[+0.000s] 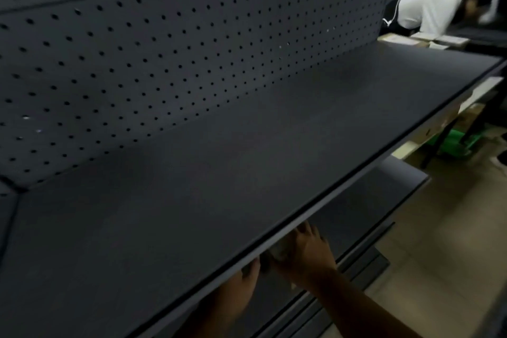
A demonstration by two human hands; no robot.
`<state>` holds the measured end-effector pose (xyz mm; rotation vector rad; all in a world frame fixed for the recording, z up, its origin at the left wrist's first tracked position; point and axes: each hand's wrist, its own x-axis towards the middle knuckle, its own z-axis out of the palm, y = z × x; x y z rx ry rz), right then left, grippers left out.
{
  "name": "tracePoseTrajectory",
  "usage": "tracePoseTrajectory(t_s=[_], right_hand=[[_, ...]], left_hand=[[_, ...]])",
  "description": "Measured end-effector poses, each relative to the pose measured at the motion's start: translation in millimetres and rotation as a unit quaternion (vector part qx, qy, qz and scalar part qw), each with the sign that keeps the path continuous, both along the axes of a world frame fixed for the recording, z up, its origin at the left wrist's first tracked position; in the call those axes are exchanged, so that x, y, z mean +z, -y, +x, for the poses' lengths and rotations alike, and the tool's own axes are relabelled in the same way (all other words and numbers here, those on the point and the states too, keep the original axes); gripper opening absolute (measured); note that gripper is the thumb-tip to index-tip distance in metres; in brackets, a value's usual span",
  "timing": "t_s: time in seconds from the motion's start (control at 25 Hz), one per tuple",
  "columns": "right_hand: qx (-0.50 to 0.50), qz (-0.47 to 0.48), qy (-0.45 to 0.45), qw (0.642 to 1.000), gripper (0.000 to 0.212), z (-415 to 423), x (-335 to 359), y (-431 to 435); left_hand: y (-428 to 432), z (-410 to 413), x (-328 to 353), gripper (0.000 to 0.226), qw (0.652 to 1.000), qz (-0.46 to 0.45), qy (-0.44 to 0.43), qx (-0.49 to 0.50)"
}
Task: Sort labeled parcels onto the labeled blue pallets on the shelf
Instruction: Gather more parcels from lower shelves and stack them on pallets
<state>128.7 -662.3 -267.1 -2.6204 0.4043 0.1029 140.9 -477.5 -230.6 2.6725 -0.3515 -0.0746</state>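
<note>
I note the dark shelf board (pixel 247 132) filling the view. Beneath its front edge, my left hand (pixel 244 285) and right hand (pixel 304 252) reach toward a pale, blurred parcel (pixel 277 251); I cannot tell whether either grips it.

Both hands (pixel 288 263) reach under the shelf board (pixel 219 173); the pegboard (pixel 164 49) stands behind it.
</note>
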Motion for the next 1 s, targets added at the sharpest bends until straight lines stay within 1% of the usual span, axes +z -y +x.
tracePoseTrajectory(t_s=[0.08,0.2,0.32,0.44,0.56,0.68,0.84,1.0], right_hand=[[-0.001,-0.001,-0.006,1.0,0.111,-13.1,22.8,-4.2],[0.041,-0.013,-0.008,0.999,0.104,-29.9,52.1,-10.1],[0.123,-0.054,-0.007,0.991,0.109,-49.8,69.1,-22.1],[0.238,-0.076,-0.012,0.968,0.11,-69.7,82.3,-56.8],[0.375,-0.08,-0.016,0.924,0.111,-88.3,97.9,-112.8],[0.481,-0.068,0.009,0.874,0.109,-117.7,111.1,-184.6],[0.596,-0.039,0.047,0.8,0.106,-170.7,128.6,-300.8],[0.671,-0.007,0.066,0.738,0.11,-225.8,142.9,-417.7]], left_hand=[[-4.1,-11.9,8.5,0.076,1.0,0.006,0.007,0.008],[-14.8,-31.5,25.2,0.075,0.999,0.004,0.024,0.04],[-37.0,-67.7,36.1,0.064,0.997,-0.003,0.028,0.068],[-74.8,-121.8,47.6,0.054,0.992,0.004,0.032,0.125],[-121.4,-182.7,60.6,0.052,0.975,0.015,0.044,0.217],[-176.9,-246.2,75.3,0.051,0.948,0.01,0.059,0.312],[-264.6,-331.9,92.6,0.048,0.897,0.01,0.103,0.429],[-356.4,-410.5,104.5,0.039,0.836,0.013,0.147,0.528]])
